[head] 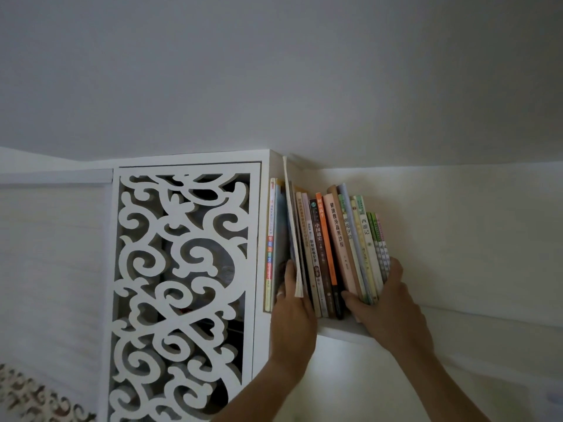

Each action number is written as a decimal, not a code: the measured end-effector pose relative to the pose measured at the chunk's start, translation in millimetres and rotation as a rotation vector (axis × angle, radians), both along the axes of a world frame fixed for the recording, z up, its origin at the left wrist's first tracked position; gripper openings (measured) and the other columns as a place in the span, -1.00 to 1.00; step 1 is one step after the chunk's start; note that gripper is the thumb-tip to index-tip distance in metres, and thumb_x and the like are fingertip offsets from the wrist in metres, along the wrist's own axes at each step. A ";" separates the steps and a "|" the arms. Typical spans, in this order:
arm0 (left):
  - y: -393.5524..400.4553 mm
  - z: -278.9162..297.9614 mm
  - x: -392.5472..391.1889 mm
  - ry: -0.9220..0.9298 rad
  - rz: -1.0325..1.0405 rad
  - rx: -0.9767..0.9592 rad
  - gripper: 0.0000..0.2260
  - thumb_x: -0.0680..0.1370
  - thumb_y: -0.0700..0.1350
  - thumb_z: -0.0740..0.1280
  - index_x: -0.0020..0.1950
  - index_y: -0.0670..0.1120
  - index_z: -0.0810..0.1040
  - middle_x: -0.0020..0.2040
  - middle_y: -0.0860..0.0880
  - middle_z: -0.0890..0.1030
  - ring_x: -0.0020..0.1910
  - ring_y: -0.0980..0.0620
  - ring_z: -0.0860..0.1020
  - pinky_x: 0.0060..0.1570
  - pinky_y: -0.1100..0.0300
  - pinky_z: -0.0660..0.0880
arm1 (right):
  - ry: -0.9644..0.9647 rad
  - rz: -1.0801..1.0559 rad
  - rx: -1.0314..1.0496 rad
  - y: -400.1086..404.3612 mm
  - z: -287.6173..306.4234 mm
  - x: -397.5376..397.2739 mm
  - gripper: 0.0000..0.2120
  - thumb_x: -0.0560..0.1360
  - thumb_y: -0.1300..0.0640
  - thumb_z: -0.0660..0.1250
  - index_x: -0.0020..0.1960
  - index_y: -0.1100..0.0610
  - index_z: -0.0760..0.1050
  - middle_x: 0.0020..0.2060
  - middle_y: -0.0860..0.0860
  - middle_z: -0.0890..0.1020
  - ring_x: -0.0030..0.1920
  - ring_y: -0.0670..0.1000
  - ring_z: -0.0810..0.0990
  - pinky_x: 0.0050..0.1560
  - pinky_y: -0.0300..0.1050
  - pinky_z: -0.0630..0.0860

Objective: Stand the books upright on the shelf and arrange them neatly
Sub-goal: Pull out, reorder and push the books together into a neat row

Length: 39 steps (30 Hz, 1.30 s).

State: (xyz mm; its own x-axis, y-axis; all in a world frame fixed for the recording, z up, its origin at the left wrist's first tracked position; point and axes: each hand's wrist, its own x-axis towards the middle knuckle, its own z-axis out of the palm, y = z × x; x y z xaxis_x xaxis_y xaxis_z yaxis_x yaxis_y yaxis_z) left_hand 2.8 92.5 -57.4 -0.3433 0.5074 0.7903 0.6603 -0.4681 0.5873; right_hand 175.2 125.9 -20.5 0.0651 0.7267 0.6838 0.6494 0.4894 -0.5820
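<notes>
A row of several books [330,254] stands on a high white shelf [338,332], spines facing me and leaning a little to the left. A tall thin pale book [293,226] sticks out in front of the row near its left end. My left hand [294,309] grips the lower edge of this thin book, thumb on its left side. My right hand [387,303] holds the right end of the row, with the thumb under the spines and the fingers against the last green and pink books [380,245].
A white cabinet door [182,284] with cut-out scroll pattern stands immediately left of the shelf. The shelf's left side panel [265,208] touches the first book. Pale wall lies behind and to the right, ceiling above. A second patterned panel [36,397] shows at bottom left.
</notes>
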 end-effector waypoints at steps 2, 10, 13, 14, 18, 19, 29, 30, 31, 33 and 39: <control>0.4 0.6 -1.3 0.017 -0.068 0.039 -0.30 0.64 0.38 -0.16 0.70 0.05 -0.03 0.23 0.26 0.53 0.10 0.27 0.60 0.07 0.39 0.58 | 0.000 -0.002 0.006 -0.7 0.0 0.2 0.03 0.27 -0.38 0.51 0.50 -0.15 -0.03 0.09 0.05 0.53 -0.03 0.16 0.63 -0.11 0.17 0.67; -16.9 8.6 -11.6 0.034 -0.076 -0.043 -0.37 0.73 0.04 0.11 0.64 0.25 -0.25 0.25 -0.02 0.61 0.09 0.20 0.63 0.18 0.11 0.63 | -0.033 -0.023 0.006 -5.7 0.9 0.5 -0.02 0.32 -0.34 0.51 0.49 -0.09 -0.02 0.04 0.08 0.50 -0.10 0.17 0.59 -0.18 0.06 0.59; -21.6 13.2 -13.7 0.022 -0.054 -0.064 -0.36 0.75 -0.08 0.13 0.65 0.28 -0.21 0.24 0.02 0.62 0.08 0.13 0.66 0.14 0.06 0.66 | -0.035 -0.009 0.001 -7.7 1.5 0.9 -0.03 0.33 -0.32 0.51 0.47 -0.09 -0.02 0.04 0.08 0.50 -0.11 0.15 0.57 -0.21 0.00 0.53; -24.9 15.1 -14.1 0.007 -0.056 -0.071 -0.36 0.75 -0.09 0.14 0.66 0.26 -0.18 0.26 0.06 0.61 0.08 0.14 0.66 0.13 0.06 0.66 | -0.032 -0.006 0.001 -7.9 1.6 0.9 -0.03 0.33 -0.32 0.51 0.47 -0.09 -0.01 0.04 0.08 0.49 -0.11 0.15 0.57 -0.22 0.00 0.53; -43.2 22.8 -22.5 0.147 0.099 -0.075 -0.33 0.70 -0.17 0.24 0.67 0.15 -0.07 0.09 0.04 0.64 -0.15 0.10 0.66 -0.14 0.08 0.69 | -0.029 -0.003 0.000 -8.2 1.8 0.2 -0.05 0.33 -0.30 0.52 0.46 -0.08 0.00 0.03 0.09 0.49 -0.12 0.15 0.56 -0.22 0.00 0.54; -49.8 25.7 -26.1 0.207 0.150 -0.088 -0.34 0.70 -0.18 0.24 0.68 0.12 -0.06 0.01 0.03 0.65 -0.22 0.09 0.64 -0.20 0.10 0.68 | -0.029 -0.004 -0.001 -8.1 1.6 -0.1 -0.05 0.33 -0.30 0.52 0.46 -0.09 0.00 0.04 0.09 0.49 -0.12 0.15 0.56 -0.20 0.02 0.56; -90.4 42.3 -54.8 0.176 0.100 -0.185 -0.88 0.67 -0.06 0.19 0.00 -0.05 0.47 -0.29 -0.01 0.60 -0.36 -0.03 0.61 -0.36 0.04 0.63 | -0.022 0.005 -0.009 -11.2 1.7 -2.1 -0.04 0.33 -0.28 0.53 0.47 -0.07 0.00 0.09 0.13 0.50 -0.08 0.16 0.55 -0.18 0.01 0.54; -90.9 41.4 -52.1 0.157 0.054 -0.157 -0.87 0.67 -0.01 0.24 0.07 -0.04 0.50 -0.23 0.05 0.62 -0.30 0.05 0.64 -0.29 0.09 0.66 | -0.024 0.000 -0.013 -11.7 2.3 -2.2 -0.04 0.33 -0.28 0.53 0.48 -0.06 0.00 0.08 0.14 0.49 -0.08 0.16 0.55 -0.18 0.02 0.54; -91.9 40.2 -47.2 0.121 -0.038 -0.151 -0.82 0.67 0.02 0.29 0.22 -0.02 0.51 -0.14 0.12 0.64 -0.22 0.12 0.66 -0.23 0.15 0.67 | -0.024 -0.005 -0.018 -11.7 2.4 -2.3 -0.03 0.33 -0.28 0.53 0.48 -0.07 -0.01 0.08 0.14 0.49 -0.07 0.17 0.56 -0.17 0.04 0.56; -92.7 31.4 -34.9 0.058 -0.254 -0.239 -0.56 0.63 0.00 0.39 0.47 0.04 0.35 0.03 0.26 0.61 -0.09 0.26 0.66 -0.14 0.30 0.63 | -0.020 -0.005 -0.020 -12.6 2.4 -2.6 -0.03 0.33 -0.29 0.53 0.47 -0.09 0.00 0.07 0.14 0.49 -0.05 0.22 0.59 -0.14 0.12 0.62; -80.3 31.5 -8.3 0.086 -0.083 -0.308 -0.49 0.65 -0.15 0.20 0.60 -0.01 0.17 -0.07 -0.03 0.65 -0.20 -0.10 0.68 -0.26 0.05 0.62 | -0.009 0.009 -0.050 -13.1 2.9 -1.6 -0.01 0.32 -0.31 0.52 0.50 -0.08 -0.01 0.07 0.12 0.48 -0.03 0.23 0.59 -0.09 0.17 0.62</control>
State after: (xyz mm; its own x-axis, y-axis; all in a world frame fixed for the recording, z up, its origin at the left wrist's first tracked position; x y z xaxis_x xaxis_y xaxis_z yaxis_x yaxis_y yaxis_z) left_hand -5.4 12.2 -25.9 -0.2293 0.7504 0.6200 0.6806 -0.3317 0.6533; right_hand 173.5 112.8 -17.5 0.0525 0.7607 0.6470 0.6503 0.4656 -0.6002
